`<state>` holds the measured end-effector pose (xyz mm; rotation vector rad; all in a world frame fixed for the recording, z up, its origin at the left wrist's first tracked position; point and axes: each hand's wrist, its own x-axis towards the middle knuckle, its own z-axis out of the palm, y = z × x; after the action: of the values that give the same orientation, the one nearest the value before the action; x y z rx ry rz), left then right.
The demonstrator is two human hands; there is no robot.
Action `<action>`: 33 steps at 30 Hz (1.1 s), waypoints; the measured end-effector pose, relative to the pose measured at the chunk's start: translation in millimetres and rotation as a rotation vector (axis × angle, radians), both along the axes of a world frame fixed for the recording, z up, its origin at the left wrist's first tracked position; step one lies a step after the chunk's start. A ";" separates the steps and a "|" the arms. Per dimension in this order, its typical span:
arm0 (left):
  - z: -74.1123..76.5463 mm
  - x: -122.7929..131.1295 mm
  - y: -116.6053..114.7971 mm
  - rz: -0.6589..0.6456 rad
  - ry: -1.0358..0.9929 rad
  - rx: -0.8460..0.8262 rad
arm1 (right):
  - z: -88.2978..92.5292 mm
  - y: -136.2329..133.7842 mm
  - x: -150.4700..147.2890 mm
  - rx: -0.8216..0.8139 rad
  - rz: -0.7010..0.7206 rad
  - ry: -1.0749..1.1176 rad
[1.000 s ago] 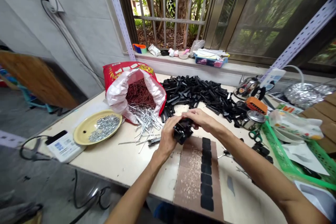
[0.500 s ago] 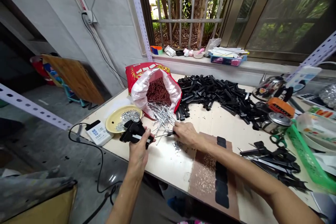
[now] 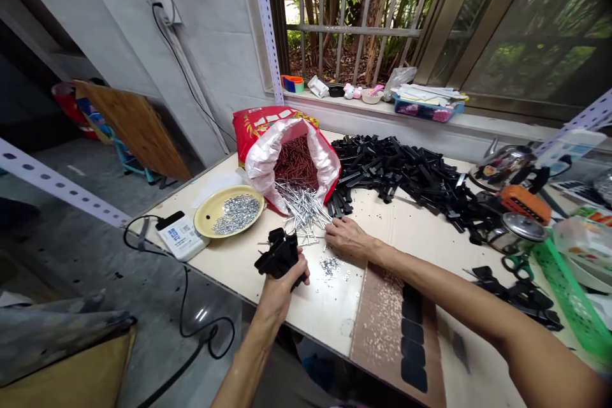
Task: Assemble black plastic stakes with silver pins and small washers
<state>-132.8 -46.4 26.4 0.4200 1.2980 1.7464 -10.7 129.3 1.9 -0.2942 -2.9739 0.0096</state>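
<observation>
My left hand is closed round a bundle of black plastic parts, held just above the table's near edge. My right hand rests on the table with its fingertips among loose silver nails that spill from a red and white bag. Whether those fingers hold a nail is hidden. A scatter of small silver bits lies between my two hands.
A yellow plate of small silver pieces and a white device with a black cable sit at the left. A big pile of black parts, kettles, a green basket and a brown mat with black pads fill the right.
My left hand carried the bundle of black parts from the table's middle to the left near edge. My right hand let go of it and reached to the nails. The view swung left.
</observation>
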 end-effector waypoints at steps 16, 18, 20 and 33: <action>-28.8 -6.6 7.3 -0.219 0.147 -0.055 | 79.9 -25.5 -11.8 -1.261 -0.090 0.811; -27.0 -4.3 6.5 -0.236 0.124 -0.033 | 78.1 -29.8 -14.0 -1.243 -0.100 0.842; -24.6 -2.7 6.0 -0.234 0.105 -0.009 | 76.9 -36.3 -14.2 -1.183 -0.096 0.811; -9.0 -12.7 -3.7 -0.160 0.342 -0.110 | 34.4 -13.3 -32.8 -0.352 -0.254 0.134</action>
<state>-145.4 -50.1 17.4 0.7631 1.5452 1.5047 -43.4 116.1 36.3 -0.6808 -2.7667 0.5050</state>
